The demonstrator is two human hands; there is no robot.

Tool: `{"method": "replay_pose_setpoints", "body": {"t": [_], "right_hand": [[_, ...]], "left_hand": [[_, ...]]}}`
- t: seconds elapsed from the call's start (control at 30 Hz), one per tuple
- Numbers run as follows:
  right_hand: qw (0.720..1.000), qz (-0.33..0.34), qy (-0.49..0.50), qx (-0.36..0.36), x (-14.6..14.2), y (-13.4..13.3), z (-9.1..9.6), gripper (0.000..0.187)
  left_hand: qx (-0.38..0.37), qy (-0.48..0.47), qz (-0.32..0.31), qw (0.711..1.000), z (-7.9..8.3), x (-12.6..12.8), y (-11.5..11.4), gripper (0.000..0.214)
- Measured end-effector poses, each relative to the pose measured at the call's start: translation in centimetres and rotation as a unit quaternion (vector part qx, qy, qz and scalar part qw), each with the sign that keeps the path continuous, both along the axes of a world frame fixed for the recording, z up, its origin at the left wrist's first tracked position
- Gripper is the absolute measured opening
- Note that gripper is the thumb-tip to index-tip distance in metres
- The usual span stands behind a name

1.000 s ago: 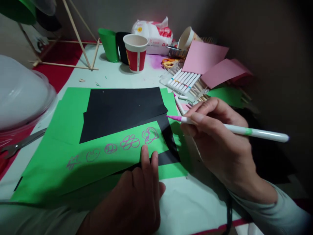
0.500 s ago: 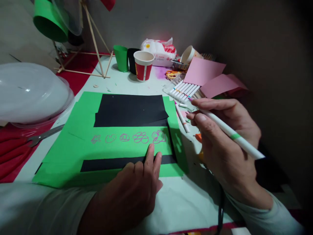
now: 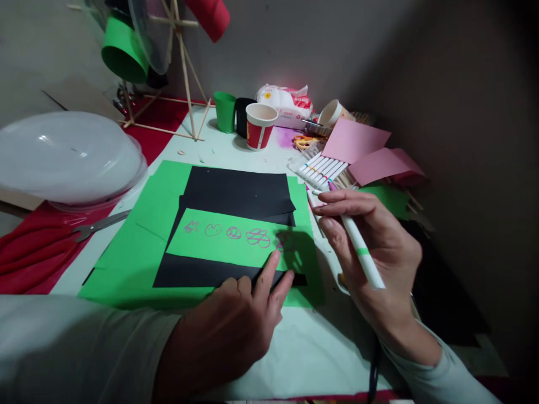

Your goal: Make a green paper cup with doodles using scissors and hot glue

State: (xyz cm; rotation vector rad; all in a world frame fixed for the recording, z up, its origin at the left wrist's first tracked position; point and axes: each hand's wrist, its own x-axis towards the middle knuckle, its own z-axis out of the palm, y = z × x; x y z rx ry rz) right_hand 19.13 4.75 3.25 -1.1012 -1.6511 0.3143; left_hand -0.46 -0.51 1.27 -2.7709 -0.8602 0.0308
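Observation:
My right hand [image 3: 374, 258] grips a white marker pen [image 3: 357, 244] with a green band, its purple end raised above the right side of the papers. With two fingers extended and the others curled, my left hand [image 3: 240, 314] touches the lower right of a green paper strip [image 3: 197, 247]. A row of purple outline drawings runs along the strip: a star, a round face, a flower and other shapes. Black paper [image 3: 240, 188] lies beneath it, on larger green sheets [image 3: 138, 224].
Red-handled scissors [image 3: 76, 233] and clear plastic domes [image 3: 71, 151] are at the left. Behind stand a stick frame [image 3: 187, 84], a green cup [image 3: 225, 112] and a red paper cup [image 3: 260, 132]. Capped markers [image 3: 324, 168] and pink paper [image 3: 357, 140] sit at the back right.
The green strip has turned so its right end sits lower, exposing more black paper at its left. My right hand with the marker has shifted left. The whole view has swung slightly left.

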Motion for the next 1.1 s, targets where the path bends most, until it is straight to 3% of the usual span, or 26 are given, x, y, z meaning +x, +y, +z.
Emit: {"method": "replay_pose_setpoints", "body": {"t": [0.17,0.3,0.43,0.67,0.77,0.9,1.1], "right_hand": [[0.999,0.015,0.005,-0.038,0.2,0.1,-0.4,0.014],[0.998,0.052,-0.023,-0.031,0.4,0.3,-0.7,0.017],[0.996,0.045,-0.076,-0.010,0.9,0.7,-0.3,0.022],[0.982,0.011,-0.188,0.002,2.8,2.1,0.1,0.027],[0.970,0.010,-0.240,-0.024,3.6,3.1,-0.6,0.028],[0.946,0.031,-0.319,-0.057,4.1,4.0,-1.2,0.029],[0.914,0.079,-0.392,-0.072,3.9,3.9,-0.7,0.032]], "left_hand": [[0.027,-0.012,-0.027,0.999,0.0,-0.3,-0.1,0.049],[0.055,-0.017,-0.048,0.997,0.1,-0.5,-0.1,0.049],[0.087,-0.063,-0.070,0.992,0.2,-0.8,0.1,0.045],[0.067,-0.141,-0.069,0.985,2.9,-1.8,0.7,0.030],[0.057,-0.141,-0.021,0.988,3.5,-2.9,1.0,0.025],[0.041,-0.119,0.049,0.991,3.1,-5.0,1.9,0.031],[-0.003,-0.122,0.160,0.979,2.4,-7.6,2.8,0.028]]}}
